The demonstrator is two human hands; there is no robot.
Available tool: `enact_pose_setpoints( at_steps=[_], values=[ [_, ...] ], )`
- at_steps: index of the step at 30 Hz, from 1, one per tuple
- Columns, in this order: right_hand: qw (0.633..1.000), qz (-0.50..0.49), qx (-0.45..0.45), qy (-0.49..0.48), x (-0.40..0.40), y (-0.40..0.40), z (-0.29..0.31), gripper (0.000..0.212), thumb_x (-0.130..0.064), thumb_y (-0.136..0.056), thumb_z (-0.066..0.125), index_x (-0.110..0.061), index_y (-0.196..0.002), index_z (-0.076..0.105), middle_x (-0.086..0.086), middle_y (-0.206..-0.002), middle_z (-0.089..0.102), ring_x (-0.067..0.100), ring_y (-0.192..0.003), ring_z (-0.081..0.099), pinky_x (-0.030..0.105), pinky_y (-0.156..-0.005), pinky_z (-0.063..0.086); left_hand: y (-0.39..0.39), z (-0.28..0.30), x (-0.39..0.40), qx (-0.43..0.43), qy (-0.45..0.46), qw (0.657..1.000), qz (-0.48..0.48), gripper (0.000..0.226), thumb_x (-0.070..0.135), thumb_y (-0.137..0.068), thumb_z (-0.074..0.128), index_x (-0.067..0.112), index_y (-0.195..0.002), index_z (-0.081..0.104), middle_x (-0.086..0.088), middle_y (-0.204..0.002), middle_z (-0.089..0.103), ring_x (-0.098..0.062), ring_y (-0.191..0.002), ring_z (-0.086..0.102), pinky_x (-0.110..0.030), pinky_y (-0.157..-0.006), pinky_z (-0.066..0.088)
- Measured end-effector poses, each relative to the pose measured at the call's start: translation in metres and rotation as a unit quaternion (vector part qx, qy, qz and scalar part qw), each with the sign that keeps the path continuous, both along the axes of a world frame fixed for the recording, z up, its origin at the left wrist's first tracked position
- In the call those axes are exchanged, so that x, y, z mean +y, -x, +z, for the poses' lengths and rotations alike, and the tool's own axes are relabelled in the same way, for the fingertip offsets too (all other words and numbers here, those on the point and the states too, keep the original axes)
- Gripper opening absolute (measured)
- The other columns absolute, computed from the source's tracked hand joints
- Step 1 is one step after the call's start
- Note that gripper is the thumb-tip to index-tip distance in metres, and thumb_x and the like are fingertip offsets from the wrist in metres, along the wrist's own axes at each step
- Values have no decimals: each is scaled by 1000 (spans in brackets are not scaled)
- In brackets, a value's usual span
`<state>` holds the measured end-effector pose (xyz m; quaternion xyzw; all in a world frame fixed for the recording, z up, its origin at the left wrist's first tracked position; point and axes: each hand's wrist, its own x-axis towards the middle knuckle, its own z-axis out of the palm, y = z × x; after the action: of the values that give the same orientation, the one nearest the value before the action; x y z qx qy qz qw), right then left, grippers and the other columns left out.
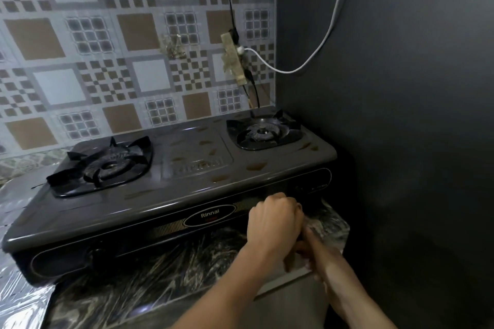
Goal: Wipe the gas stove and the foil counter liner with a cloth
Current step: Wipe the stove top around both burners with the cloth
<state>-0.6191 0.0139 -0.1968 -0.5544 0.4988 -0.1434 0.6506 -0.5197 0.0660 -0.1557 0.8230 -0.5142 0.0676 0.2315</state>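
Observation:
The dark grey two-burner gas stove stands on a crinkled foil counter liner. My left hand is curled into a fist against the stove's front panel at its right end, where the right knob would sit; the knob itself is hidden under my fingers. My right hand reaches in just below and behind the left one, at the foil by the counter's front right corner. It is mostly covered, so I cannot tell what it holds. No cloth is in view. Brown spots dot the stove top.
The left knob sits on the front panel. A dark wall stands close to the stove's right side. Behind is a patterned tile wall with a power strip, a black cord and a white cable hanging above the right burner.

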Motion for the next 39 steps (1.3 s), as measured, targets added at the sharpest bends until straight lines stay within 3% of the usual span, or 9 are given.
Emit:
enact_pose_setpoints(
  at_steps=[4, 7, 11, 19, 23, 27, 31, 35, 39],
  values=[
    [999, 30, -2, 30, -3, -10, 6, 39, -59, -92, 37, -34, -79, 65, 2, -102, 67, 23, -109, 60, 38, -100, 44, -10, 2, 0, -6, 1, 1000, -16, 24, 29, -94, 46, 17, -86, 64, 1, -90, 58, -25, -78, 61, -34, -62, 46],
    [999, 17, 4, 46, -8, -22, 11, 49, -57, -94, 36, -22, -112, 66, 9, -107, 65, 25, -104, 60, 33, -89, 48, -15, -2, -1, -10, 3, 999, -34, 23, 29, -94, 48, 17, -87, 67, 1, -89, 58, -24, -77, 61, -34, -60, 46],
    [999, -14, -2, 52, -19, -29, 15, 52, -52, -96, 36, -14, -74, 64, 1, -64, 57, 16, -63, 52, 26, -54, 39, -18, -2, -1, -14, 4, 999, -46, 24, 29, -94, 48, 17, -84, 66, 4, -82, 51, -22, -72, 59, -31, -56, 39],
    [998, 13, -64, -10, -32, -25, -3, 54, -66, -81, 52, -18, -84, 77, 14, -101, 73, 34, -104, 65, 51, -101, 45, -15, -2, -2, -31, -38, 993, -108, 24, 25, -95, 44, 16, -93, 67, 5, -85, 47, -24, -76, 59, -30, -59, 38],
    [977, 29, -186, -104, -34, -23, -6, 35, -35, -94, 45, -7, -103, 65, 19, -98, 60, 27, -84, 59, 38, -68, 45, -11, -11, 1, -41, -49, 988, -139, 26, 27, -96, 43, 18, -105, 66, -2, -99, 58, -28, -84, 61, -34, -64, 43],
    [943, -61, -285, -161, -45, -19, 2, 34, -26, -95, 42, -1, -95, 65, 20, -79, 70, 32, -82, 60, 40, -70, 46, -9, -16, 7, 15, -16, 984, -177, 29, 42, -94, 44, 34, -119, 56, 3, -109, 61, -25, -94, 60, -33, -72, 46],
    [946, -183, -261, -57, -79, -26, 20, 28, -17, -90, 54, -4, -114, 57, 20, -95, 64, 31, -79, 61, 37, -67, 50, -39, -16, 10, -12, 60, 996, -70, 57, 50, -91, 36, 20, -136, 54, 2, -131, 60, -19, -118, 57, -30, -99, 45],
    [955, -173, -125, 209, -116, -37, 46, 28, -15, -92, 54, -6, -118, 56, 19, -104, 63, 21, -77, 56, 41, -79, 48, -59, -11, 7, -73, -87, 993, -11, 70, 42, -100, 36, 10, -154, 7, -8, -163, 4, -22, -150, 2, -36, -121, -1],
    [934, -102, -14, 342, -143, -57, 56, 23, -18, -93, 51, -7, -113, 53, 8, -97, 55, 29, -90, 55, 35, -79, 41, -56, -15, -1, -110, -172, 979, 4, 82, 45, -98, 39, 6, -152, -9, -14, -161, -14, -26, -148, -15, -43, -119, -11]
  ],
)
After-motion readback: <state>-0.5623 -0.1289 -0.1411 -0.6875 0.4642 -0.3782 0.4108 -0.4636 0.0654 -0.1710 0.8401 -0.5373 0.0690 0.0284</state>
